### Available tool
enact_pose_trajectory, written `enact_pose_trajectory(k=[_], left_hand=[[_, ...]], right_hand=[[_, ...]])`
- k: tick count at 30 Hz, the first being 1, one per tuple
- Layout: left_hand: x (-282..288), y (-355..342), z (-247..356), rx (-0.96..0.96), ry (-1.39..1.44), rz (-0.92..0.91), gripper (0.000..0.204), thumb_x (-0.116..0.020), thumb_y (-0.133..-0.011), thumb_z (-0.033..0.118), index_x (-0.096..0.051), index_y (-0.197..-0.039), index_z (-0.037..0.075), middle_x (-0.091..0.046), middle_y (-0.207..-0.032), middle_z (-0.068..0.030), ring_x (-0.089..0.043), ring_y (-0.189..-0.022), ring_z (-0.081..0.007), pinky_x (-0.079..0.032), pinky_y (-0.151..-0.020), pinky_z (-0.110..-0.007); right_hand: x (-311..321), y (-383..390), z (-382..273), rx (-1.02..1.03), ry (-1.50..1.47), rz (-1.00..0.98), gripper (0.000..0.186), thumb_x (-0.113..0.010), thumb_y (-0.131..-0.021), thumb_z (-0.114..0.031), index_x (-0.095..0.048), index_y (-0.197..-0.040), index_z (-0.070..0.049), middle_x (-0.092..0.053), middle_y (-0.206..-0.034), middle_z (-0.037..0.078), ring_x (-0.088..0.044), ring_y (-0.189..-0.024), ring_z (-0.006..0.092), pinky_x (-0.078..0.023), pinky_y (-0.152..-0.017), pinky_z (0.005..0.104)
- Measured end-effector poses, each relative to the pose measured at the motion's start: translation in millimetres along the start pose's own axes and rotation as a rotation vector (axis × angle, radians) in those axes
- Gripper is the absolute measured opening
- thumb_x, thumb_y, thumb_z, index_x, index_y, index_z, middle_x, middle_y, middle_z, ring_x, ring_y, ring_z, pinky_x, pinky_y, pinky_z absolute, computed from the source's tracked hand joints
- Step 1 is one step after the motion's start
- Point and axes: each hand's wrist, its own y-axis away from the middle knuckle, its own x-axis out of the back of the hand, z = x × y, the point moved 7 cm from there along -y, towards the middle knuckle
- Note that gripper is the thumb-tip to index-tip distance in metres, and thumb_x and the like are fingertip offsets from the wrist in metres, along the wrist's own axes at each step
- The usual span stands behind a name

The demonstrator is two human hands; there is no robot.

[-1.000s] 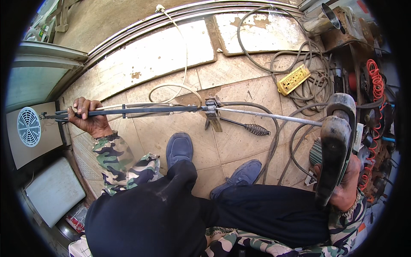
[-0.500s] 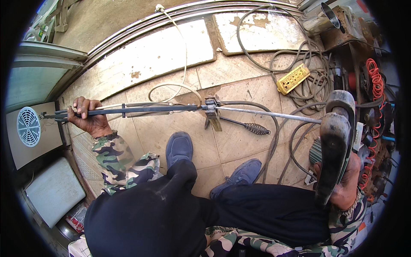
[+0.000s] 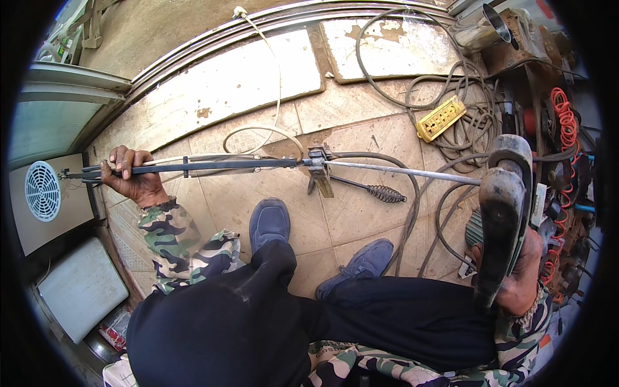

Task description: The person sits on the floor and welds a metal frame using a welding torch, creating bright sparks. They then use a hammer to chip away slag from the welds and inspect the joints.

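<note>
My left hand (image 3: 137, 175) is closed around the black bars of a long spring arm (image 3: 245, 163), like a swing-arm lamp's. Thin springs and a pale cable (image 3: 258, 133) run along it. A metal joint block (image 3: 317, 166) sits at its right end, above the floor. At the right, my right hand (image 3: 523, 264) is wrapped round a black tool with a thick curved head (image 3: 504, 200), which looks like an electrode holder and hides part of the fingers. From that head a thin grey rod (image 3: 406, 172) runs left, its tip at the joint block.
On the tiles lies a chipping hammer with a coiled handle (image 3: 387, 193). A yellow socket strip (image 3: 442, 119) rests on looped cables (image 3: 477, 119). Crowded tools and a red coiled hose (image 3: 562, 129) line the right; a panel with a round white grille (image 3: 43, 191) stands at left.
The tool in my right hand has shifted very slightly left with its rod. My left hand and the spring arm look unmoved.
</note>
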Motion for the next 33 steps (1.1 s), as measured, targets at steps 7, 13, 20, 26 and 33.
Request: enact_pose_trajectory(k=[7, 13, 20, 26, 33], left_hand=[[2, -1, 2, 0.021, 0.010, -0.022, 0.021, -0.071, -0.095, 0.018, -0.053, -0.091, 0.010, -0.057, -0.072, 0.0015, -0.054, -0.053, -0.0039, -0.035, -0.053, -0.023], [3, -1, 3, 0.014, 0.003, -0.025, 0.020, -0.071, -0.096, 0.019, -0.053, -0.092, 0.010, -0.057, -0.072, 0.0020, -0.054, -0.053, -0.0038, -0.035, -0.054, -0.023], [3, 0, 1, 0.018, -0.003, -0.020, 0.020, -0.071, -0.095, 0.019, -0.054, -0.091, 0.010, -0.057, -0.072, 0.0028, -0.055, -0.053, -0.0033, -0.035, -0.055, -0.023], [3, -5, 11, 0.073, -0.018, -0.057, 0.020, -0.072, -0.092, 0.018, -0.055, -0.088, 0.010, -0.058, -0.071, 0.0034, -0.055, -0.053, -0.0028, -0.036, -0.056, -0.024], [9, -2, 4, 0.032, -0.030, -0.025, 0.018, -0.068, -0.095, 0.021, -0.053, -0.093, 0.012, -0.056, -0.074, 0.0046, -0.055, -0.054, -0.0029, -0.037, -0.054, -0.024]], right_hand=[[0, -2, -2, 0.019, 0.039, -0.030, 0.027, -0.079, -0.078, -0.005, -0.065, -0.100, 0.002, -0.063, -0.079, 0.004, -0.058, -0.070, 0.0145, -0.048, -0.069, 0.0306], [-1, -2, 0, -0.037, -0.011, -0.031, 0.024, -0.079, -0.079, -0.003, -0.065, -0.098, 0.002, -0.064, -0.076, 0.003, -0.060, -0.067, 0.0112, -0.048, -0.064, 0.0277], [-2, -4, -3, 0.023, 0.014, -0.039, 0.021, -0.078, -0.079, -0.003, -0.065, -0.094, 0.000, -0.062, -0.073, 0.002, -0.056, -0.063, 0.0122, -0.046, -0.062, 0.0298], [-1, -1, -2, 0.024, 0.024, -0.001, 0.026, -0.078, -0.077, 0.000, -0.064, -0.099, 0.000, -0.059, -0.077, 0.005, -0.053, -0.065, 0.0173, -0.045, -0.063, 0.0331], [10, 16, 16, 0.095, 0.246, -0.139, 0.060, -0.085, -0.077, -0.004, -0.052, -0.127, 0.000, -0.055, -0.103, 0.007, -0.059, -0.086, 0.0211, -0.049, -0.076, 0.0354]])
